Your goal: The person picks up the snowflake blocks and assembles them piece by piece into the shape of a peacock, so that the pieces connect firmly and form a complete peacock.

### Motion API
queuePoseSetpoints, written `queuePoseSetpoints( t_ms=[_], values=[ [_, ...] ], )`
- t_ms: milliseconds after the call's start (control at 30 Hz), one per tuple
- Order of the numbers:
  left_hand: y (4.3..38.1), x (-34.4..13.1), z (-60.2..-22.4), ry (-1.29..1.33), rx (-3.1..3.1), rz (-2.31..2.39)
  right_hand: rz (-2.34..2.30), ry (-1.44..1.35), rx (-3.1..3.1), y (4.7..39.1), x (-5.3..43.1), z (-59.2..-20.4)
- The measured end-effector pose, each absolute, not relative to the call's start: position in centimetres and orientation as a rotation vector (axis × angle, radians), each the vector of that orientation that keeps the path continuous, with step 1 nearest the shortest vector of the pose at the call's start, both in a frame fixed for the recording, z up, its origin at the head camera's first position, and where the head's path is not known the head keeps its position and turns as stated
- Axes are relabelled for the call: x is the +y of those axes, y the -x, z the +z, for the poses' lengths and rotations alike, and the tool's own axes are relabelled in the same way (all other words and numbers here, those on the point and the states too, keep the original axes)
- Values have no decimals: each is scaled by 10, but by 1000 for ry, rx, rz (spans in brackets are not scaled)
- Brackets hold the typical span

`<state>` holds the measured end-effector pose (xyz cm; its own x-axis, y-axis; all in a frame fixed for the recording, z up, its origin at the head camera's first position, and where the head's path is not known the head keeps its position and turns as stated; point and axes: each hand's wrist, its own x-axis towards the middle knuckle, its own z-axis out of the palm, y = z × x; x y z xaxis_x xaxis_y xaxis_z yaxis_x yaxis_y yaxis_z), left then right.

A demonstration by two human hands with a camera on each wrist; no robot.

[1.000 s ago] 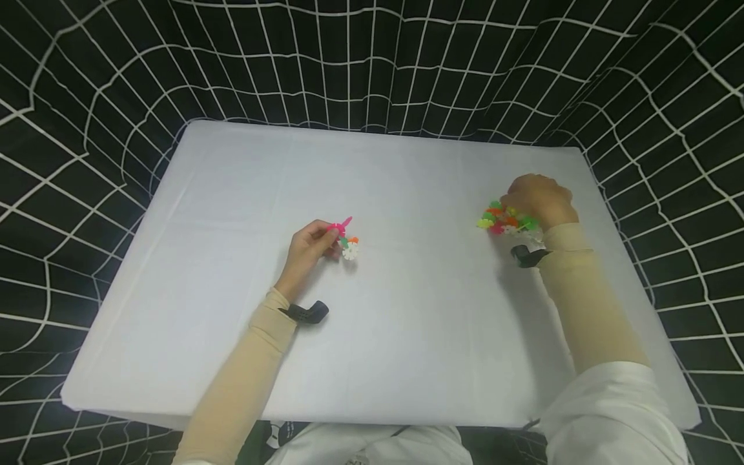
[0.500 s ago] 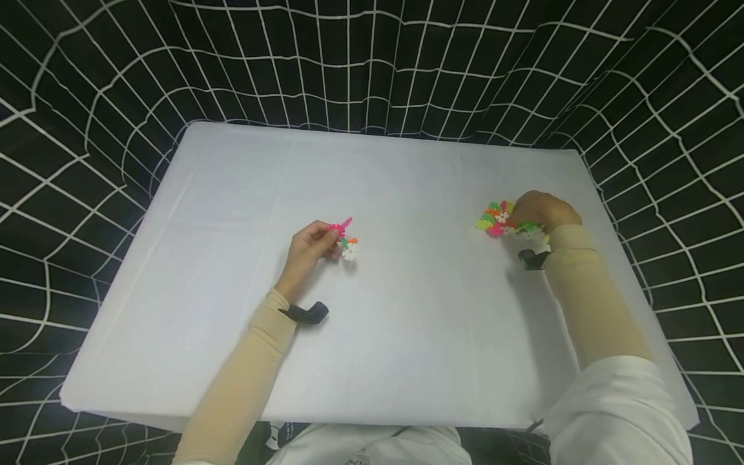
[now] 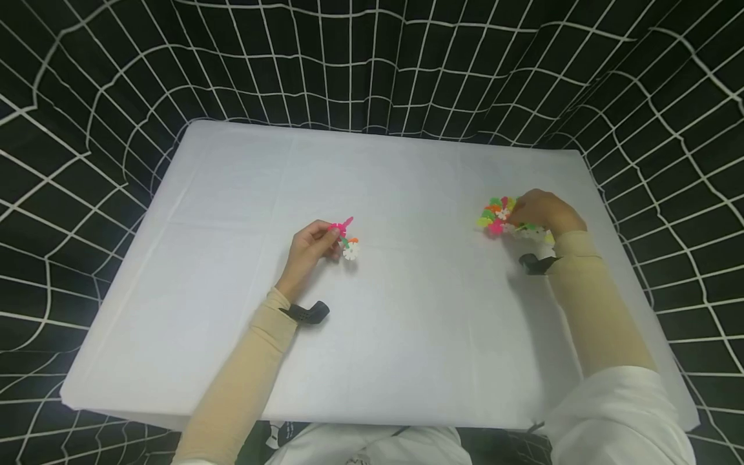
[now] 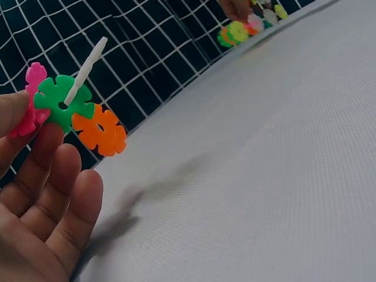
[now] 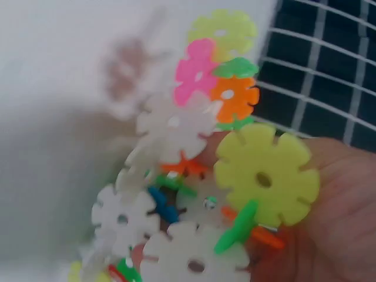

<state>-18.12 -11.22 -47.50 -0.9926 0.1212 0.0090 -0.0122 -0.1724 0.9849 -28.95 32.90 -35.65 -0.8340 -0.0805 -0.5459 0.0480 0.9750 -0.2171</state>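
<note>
My left hand (image 3: 314, 242) pinches a small chain of notched plastic snowflake discs between thumb and fingers. In the left wrist view the thumb presses a pink disc (image 4: 35, 97); a green disc (image 4: 51, 97), an orange disc (image 4: 100, 141) and a white disc (image 4: 88, 69) seen edge-on join it. At the table's right, my right hand (image 3: 546, 210) reaches with bent fingers into a pile of snowflake discs (image 3: 494, 223). Yellow (image 5: 282, 170) and white discs (image 5: 120, 217) cover much of that hand in the right wrist view; I cannot tell whether its fingertips hold one.
A white cloth (image 3: 407, 310) covers the table. Black sheeting behind a white net (image 3: 372, 71) walls in the back and both sides. Black wrist mounts (image 3: 308, 313) stick out from both forearms close over the cloth.
My right hand has moved slightly toward me and to the right, uncovering more of the pile's left part. The left hand and its chain of discs have stayed in place.
</note>
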Motion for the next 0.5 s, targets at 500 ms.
queuePoseSetpoints(
  t_ms=[500],
  values=[
    [180, -110, -474, -118, 1961, 2324, -1473, 72, 2640, 242, 261, -333]
  ],
)
